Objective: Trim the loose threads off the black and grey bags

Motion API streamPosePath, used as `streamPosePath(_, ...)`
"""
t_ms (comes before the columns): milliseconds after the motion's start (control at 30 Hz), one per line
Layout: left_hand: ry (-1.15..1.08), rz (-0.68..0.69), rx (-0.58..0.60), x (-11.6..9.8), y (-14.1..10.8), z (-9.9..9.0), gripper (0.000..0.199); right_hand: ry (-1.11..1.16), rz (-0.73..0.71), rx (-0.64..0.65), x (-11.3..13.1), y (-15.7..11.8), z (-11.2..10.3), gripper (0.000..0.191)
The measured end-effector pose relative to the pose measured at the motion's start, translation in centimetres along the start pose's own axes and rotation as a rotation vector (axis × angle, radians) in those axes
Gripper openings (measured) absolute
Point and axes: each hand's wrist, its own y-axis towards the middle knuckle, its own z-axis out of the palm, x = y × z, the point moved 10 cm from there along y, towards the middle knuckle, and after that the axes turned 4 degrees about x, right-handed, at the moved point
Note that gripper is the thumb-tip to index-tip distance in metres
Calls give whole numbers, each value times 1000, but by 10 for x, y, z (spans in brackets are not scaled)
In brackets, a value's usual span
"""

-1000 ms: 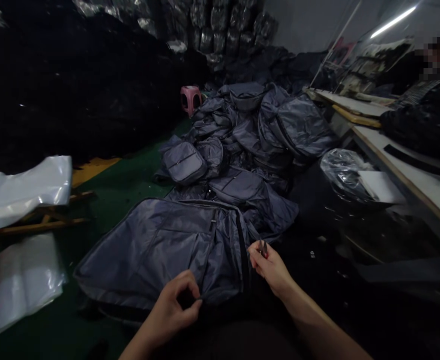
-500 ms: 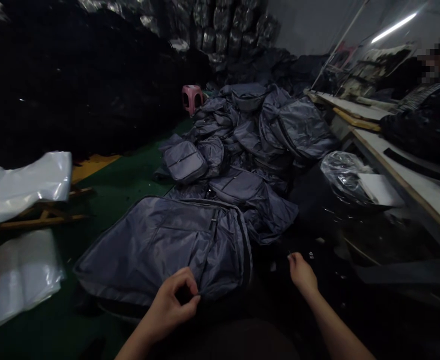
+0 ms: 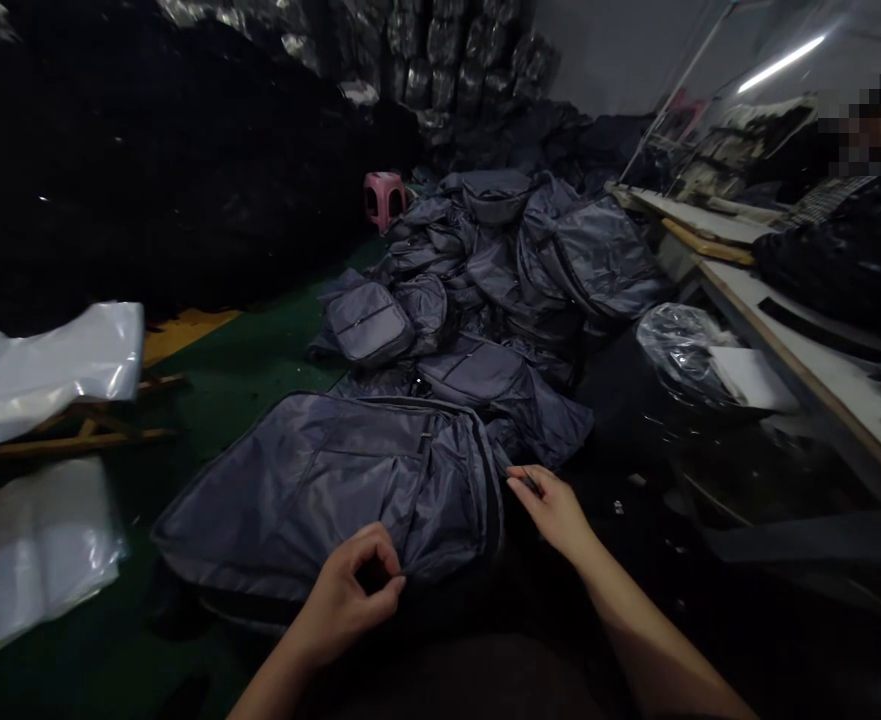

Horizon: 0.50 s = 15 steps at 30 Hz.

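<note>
Your left hand (image 3: 346, 600) pinches narrow, thumb and fingertips closed on the lower right edge of the grey backpack (image 3: 320, 490), which lies opened out and flat on the floor directly ahead of those fingers. Its zipped rim runs up from that pinch along the bag's right side. Your right hand (image 3: 552, 510) hovers just beside that rim, its fingers (image 3: 534, 490) extended and close together; the light is too poor to tell whether they hold anything small.

Beyond your right fingertips, a dark, glossy floor (image 3: 657, 500) gives open room up to a crumpled clear plastic bag (image 3: 680, 350) and a white card (image 3: 747, 378). Farther right, along that side, runs the edge of a white worktable (image 3: 807, 350), with a black bundle (image 3: 837, 250) on top. Past the backpack's far edge, more grey backpacks (image 3: 485, 270) are heaped, with a pink stool (image 3: 384, 198) behind them. Well left of your left fingers, clear plastic sheets (image 3: 39, 560) lie on green flooring (image 3: 252, 340).
</note>
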Motion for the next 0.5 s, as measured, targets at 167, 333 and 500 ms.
streamPosePath(167,3,-1,3,1,-6,4,9,-84,35,76,17,16,31,34)
streamPosePath(333,16,-19,14,3,-7,6,9,-219,88,88,6,16,37,25)
streamPosePath(500,-6,-19,17,7,-9,5,9,-414,308,-30,-46,-5,-4,11)
